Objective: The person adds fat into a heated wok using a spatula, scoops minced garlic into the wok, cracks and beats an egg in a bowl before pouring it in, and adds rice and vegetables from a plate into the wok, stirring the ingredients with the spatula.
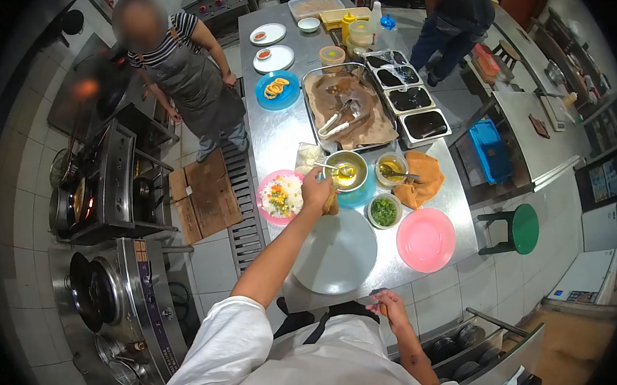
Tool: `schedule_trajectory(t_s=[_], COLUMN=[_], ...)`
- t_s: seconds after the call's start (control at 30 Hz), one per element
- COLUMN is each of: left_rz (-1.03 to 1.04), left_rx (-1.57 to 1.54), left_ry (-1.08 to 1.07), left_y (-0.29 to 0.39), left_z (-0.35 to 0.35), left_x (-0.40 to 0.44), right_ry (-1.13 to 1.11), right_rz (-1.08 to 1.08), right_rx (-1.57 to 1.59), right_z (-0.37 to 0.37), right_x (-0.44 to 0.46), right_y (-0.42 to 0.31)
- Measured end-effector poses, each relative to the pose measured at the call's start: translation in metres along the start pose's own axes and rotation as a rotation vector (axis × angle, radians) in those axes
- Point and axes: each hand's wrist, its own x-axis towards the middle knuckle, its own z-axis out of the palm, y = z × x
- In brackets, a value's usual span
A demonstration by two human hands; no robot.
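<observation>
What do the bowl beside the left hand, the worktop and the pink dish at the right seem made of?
The bowl looks like polished metal: silvery, shiny rim. The worktop is probably stainless steel, satin-finished, given its grey, blurred sheen. The pink dish seems smooth plastic, from its even colour, though glazed ceramic remains possible.

And what a spread on the steel table [267, 139]! Two white plates [283, 60] down one side, then a blue plate [290, 99]; mid-table, the lined tray [308, 107], with four pans [412, 141] alongside. Closer in, a pink plate [260, 203], a metal bowl [364, 178] overlapping another blue plate [366, 197], greens tub [400, 215], orange cloth [423, 176], and at this end, grey disc [334, 255] beside pink bowl [426, 241].
</observation>
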Motion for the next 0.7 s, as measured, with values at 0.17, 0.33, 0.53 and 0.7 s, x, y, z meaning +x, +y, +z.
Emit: schedule_trajectory(t_s=[0.17,0.33,0.53,0.7], left_rz=[0.208,0.047,-0.076,-0.079], left_rx=[-0.117,-0.304,-0.244,-0.583], left_ry=[-0.043,-0.011,0.330,0.955], left_y=[0.012,0.011,-0.037,-0.152], left_z=[-0.032,-0.137,-0.282,-0.338], left_x=[-0.019,-0.113,-0.278,-0.407], right_ry=[-0.018,-0.201,-0.424,-0.610], right_rz=[0.018,0.021,-0.001,0.125], right_rx=[-0.044,-0.252,-0.441,-0.653], right_z=[0.018,0.045,0.124,0.206], right_x=[-0.025,-0.032,-0.024,0.015], right_y=[-0.026,-0.052,-0.077,-0.046])
